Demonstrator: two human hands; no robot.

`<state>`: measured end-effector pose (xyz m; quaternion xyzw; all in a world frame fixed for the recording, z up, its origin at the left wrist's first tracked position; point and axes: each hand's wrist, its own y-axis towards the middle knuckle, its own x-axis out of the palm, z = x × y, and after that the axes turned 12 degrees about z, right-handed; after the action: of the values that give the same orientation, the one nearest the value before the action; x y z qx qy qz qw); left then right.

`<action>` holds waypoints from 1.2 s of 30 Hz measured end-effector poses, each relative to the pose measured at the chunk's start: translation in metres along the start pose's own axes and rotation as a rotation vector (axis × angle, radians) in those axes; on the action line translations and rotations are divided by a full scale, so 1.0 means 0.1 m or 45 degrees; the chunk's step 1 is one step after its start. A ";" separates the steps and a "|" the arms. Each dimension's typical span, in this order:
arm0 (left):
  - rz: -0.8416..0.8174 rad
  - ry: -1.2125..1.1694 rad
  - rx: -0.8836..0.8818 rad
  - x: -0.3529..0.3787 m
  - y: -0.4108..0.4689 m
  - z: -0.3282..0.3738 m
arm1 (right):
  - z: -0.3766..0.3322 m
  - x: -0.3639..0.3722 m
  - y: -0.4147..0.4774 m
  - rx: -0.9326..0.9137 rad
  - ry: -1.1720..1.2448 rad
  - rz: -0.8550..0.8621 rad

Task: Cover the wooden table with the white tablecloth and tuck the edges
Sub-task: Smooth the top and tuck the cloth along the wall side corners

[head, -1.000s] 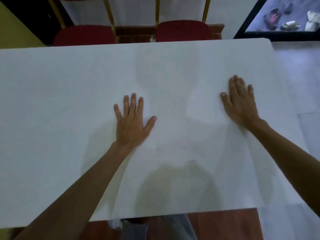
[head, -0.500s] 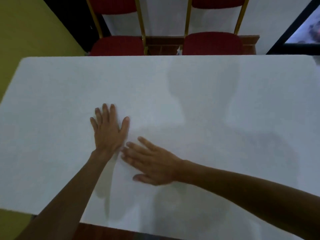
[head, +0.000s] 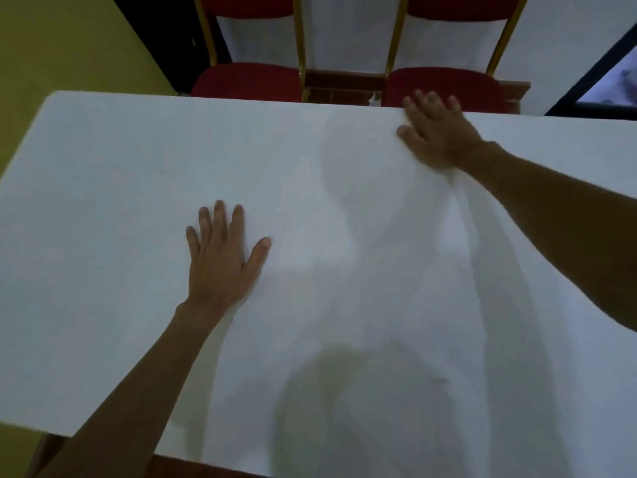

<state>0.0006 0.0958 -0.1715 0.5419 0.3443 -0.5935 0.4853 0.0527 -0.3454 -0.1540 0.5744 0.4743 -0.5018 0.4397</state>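
Note:
The white tablecloth point(head: 113, 208) lies spread over nearly the whole table. A strip of the brown wooden table point(head: 193, 466) shows along the near edge. My left hand point(head: 222, 260) rests flat on the cloth left of centre, fingers spread, holding nothing. My right hand point(head: 437, 132) lies flat at the cloth's far edge, its fingertips reaching over that edge. A soft fold runs in the cloth under my right forearm.
Two red-cushioned chairs with gold frames stand against the far side, the left chair point(head: 246, 79) and the right chair point(head: 444, 86). A yellow wall point(head: 62, 56) is at the left. A dark-framed opening point(head: 606, 77) sits at the upper right.
My right hand has swept from beside my left hand out to the far edge of the cloth. My left hand has stayed flat in about the same place.

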 end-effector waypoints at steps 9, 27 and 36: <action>-0.042 0.002 0.034 0.02 -0.10 0.08 | -1.53 0.14 -2.44 -0.657 0.169 0.131; -0.150 0.015 0.408 -0.07 -1.48 0.46 | 0.12 -0.11 -3.28 0.542 -0.020 0.125; -0.260 -0.129 0.723 -0.17 -1.63 0.34 | -0.56 -0.02 -4.71 0.624 0.045 0.057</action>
<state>-0.1656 0.1147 -0.1678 0.5883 0.1928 -0.7379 0.2688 -0.4031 -0.2141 -0.1601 0.6830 0.3332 -0.5817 0.2899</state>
